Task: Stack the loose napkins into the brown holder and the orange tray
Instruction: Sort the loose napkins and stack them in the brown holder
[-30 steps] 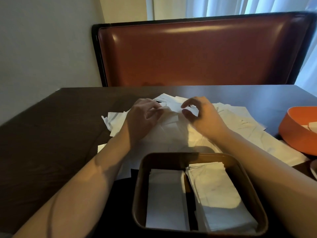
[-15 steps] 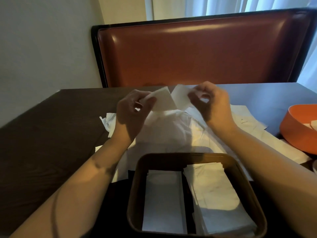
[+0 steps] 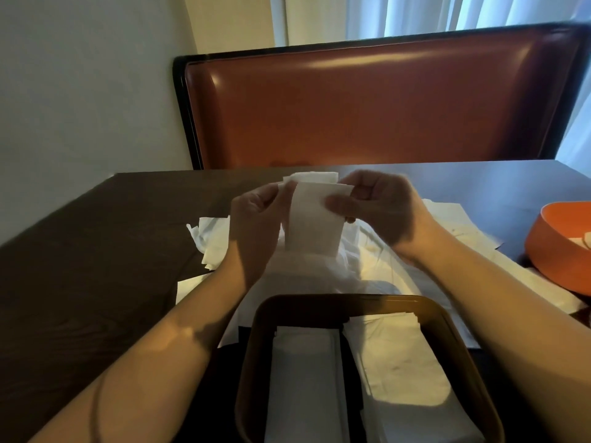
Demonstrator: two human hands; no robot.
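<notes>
While both hands [image 3: 256,215] pinch napkin [image 3: 315,219] top edge, brown holder [image 3: 473,362] beneath

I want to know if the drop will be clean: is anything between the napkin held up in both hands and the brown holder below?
Nothing visible. The napkin, pinched by the left hand and right hand, hangs above the loose pile; the brown holder sits nearer, open-topped, two stacks already inside.
</notes>
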